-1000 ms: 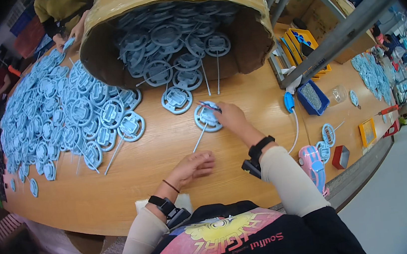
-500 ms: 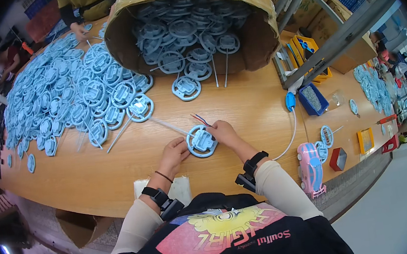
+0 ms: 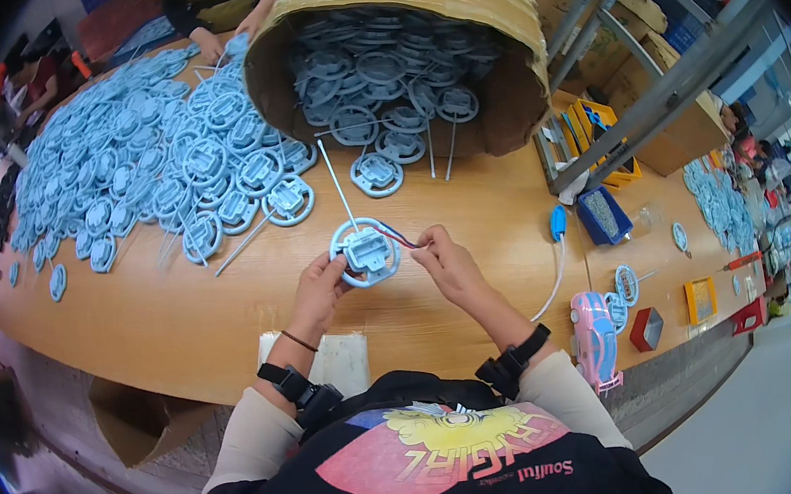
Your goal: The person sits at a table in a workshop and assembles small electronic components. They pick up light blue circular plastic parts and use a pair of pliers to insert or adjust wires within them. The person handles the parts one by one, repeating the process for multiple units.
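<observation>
A light-blue toy steering wheel (image 3: 379, 270) is held at its left rim by my left hand (image 3: 319, 293), thumb and fingers closed on it. Its boxy hub faces up, and a thin pale rod (image 3: 340, 190) sticks out from its far side. Red, blue and dark wires (image 3: 398, 237) run from the hub toward the right. My right hand (image 3: 446, 263) pinches these wires between thumb and fingers, just beside the wheel. Another such steering wheel (image 3: 377, 175) lies on the table beyond my hands.
A big heap of blue wheels (image 3: 113, 167) covers the left. A tipped cardboard box (image 3: 500, 133) full of them stands ahead. To the right are a blue bin (image 3: 604, 215), a white cable (image 3: 555, 278) and a pink toy car (image 3: 595, 341). A co-worker's hand (image 3: 207, 46) is behind the heap.
The wheel has come up slightly and leftward in my left hand, and its rod has swung from pointing left to pointing away. My right hand now draws the wires out sideways.
</observation>
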`<state>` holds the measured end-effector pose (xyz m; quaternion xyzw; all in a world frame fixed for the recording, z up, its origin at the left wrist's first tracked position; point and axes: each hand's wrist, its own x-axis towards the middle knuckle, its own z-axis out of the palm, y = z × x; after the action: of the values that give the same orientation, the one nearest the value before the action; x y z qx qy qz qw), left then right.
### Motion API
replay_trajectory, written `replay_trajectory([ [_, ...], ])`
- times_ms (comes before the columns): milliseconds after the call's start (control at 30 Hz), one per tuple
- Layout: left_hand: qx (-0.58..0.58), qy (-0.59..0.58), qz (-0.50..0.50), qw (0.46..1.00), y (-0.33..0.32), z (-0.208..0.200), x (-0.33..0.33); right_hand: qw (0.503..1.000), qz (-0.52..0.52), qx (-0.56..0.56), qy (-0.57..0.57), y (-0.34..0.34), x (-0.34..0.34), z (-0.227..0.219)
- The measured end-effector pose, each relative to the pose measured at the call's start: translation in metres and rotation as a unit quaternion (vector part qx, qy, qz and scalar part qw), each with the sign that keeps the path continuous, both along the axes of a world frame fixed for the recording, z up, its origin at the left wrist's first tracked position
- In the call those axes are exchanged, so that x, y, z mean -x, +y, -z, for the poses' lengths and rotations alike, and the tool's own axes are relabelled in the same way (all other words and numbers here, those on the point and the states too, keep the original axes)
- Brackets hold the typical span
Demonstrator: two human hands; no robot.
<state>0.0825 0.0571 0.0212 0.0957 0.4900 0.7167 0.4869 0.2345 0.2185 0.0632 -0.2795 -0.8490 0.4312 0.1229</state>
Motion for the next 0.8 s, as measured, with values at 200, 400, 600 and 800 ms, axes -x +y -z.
replay_trajectory([
  [200, 0.059, 0.480, -0.062, 0.873, -0.016, -0.035, 0.008, 0.999, 0.013, 0.028, 0.035, 0.001, -0.018, -0.029],
  [400, 0.139, 0.747, -0.022, 0.650, -0.027, 0.015, 0.030, 0.997, -0.010, 0.063, 0.036, 0.001, -0.023, -0.006],
  [600, 0.112, 0.404, -0.028, 0.907, -0.026, 0.010, 0.044, 0.999, -0.013, 0.025, 0.024, -0.007, -0.029, -0.013],
  [800, 0.095, 0.214, -0.023, 0.972, -0.032, 0.005, 0.050, 0.989, 0.142, -0.027, 0.024, 0.009, -0.032, -0.015],
])
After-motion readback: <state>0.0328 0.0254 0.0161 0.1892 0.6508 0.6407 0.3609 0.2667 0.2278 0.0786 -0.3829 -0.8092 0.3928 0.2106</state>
